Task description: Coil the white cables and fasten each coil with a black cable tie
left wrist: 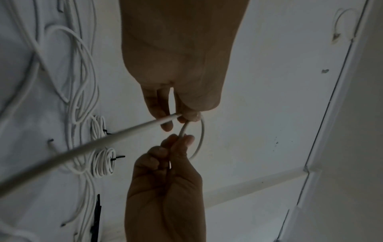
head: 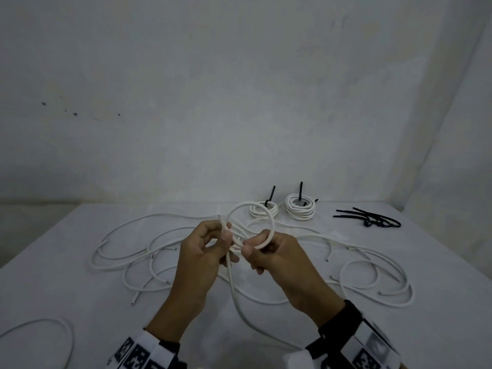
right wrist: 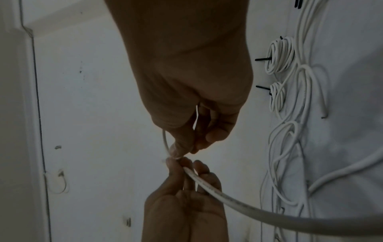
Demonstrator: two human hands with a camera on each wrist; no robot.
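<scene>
White cable (head: 269,230) sits in our grip: we pinch its first loop with left hand (head: 205,251) and right hand (head: 269,257), its tail trailing down toward us onto the surface (head: 53,283). Beyond the grip, two coils (head: 300,210) are already tied. Loose cables (head: 127,251) lie either side, spare black ties (head: 372,221) beyond right. We judge most remains.

**No readable text**

No words, brands or numbers legible in any view. Black-and-white square-pattern marker bands (head: 133,354) on both wrists carry coded blocks only, no letters. Faint print along the thick white round cable (right wrist: 209,188) in the right wrist view, too blurred to read.
</scene>
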